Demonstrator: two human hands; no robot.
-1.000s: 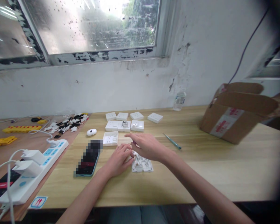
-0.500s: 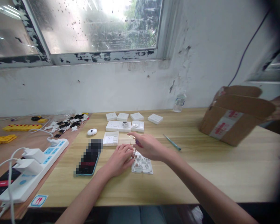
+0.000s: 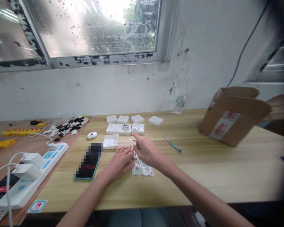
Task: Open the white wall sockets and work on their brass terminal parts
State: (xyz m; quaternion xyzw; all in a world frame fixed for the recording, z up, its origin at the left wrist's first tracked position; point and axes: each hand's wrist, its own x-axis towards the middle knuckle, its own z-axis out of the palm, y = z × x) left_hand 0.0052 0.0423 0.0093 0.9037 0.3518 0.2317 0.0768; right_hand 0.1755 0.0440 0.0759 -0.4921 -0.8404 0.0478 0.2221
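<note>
An opened white socket module (image 3: 143,169) lies back side up on the wooden table (image 3: 203,176), its metal contacts showing. My left hand (image 3: 120,160) rests with curled fingers at the module's left edge, touching it. My right hand (image 3: 145,150) hovers over the module's upper part, fingers pinched round a thin purple-handled tool whose tip points down at the module. Just beyond my hands sit several white wall sockets (image 3: 125,128), some face up, some opened.
A phone (image 3: 88,164) lies left of my hands. A white power strip (image 3: 30,171) with chargers sits far left, with a white oval thing (image 3: 92,135) behind. A green screwdriver (image 3: 172,144), a water bottle (image 3: 179,103) and an open cardboard box (image 3: 234,116) stand to the right.
My right hand has drawn slightly back toward the module and tightened its pinch. The left hand has stayed at the module's edge. The view has shifted a little.
</note>
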